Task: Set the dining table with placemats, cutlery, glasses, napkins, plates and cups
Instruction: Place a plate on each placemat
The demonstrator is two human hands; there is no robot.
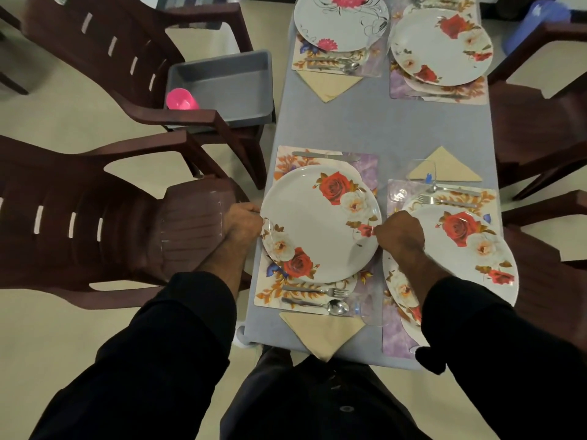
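A white plate with red roses (314,223) lies over the near-left placemat (287,160). My left hand (243,222) grips its left rim and my right hand (398,231) grips its right rim. A fork (317,291) and spoon (317,304) lie below the plate, a knife (324,155) above it. A beige folded napkin (322,333) points toward the near table edge. A second rose plate (467,249) sits on the near-right placemat (397,341), partly hidden by my right arm.
Two more plates (340,22) (441,47) with mats stand at the far end of the blue table (381,125). Brown chairs (95,217) flank both sides. A grey tub (222,87) with a pink cup (181,98) rests on the left chair. Clear glass (424,176) near right napkin (444,168).
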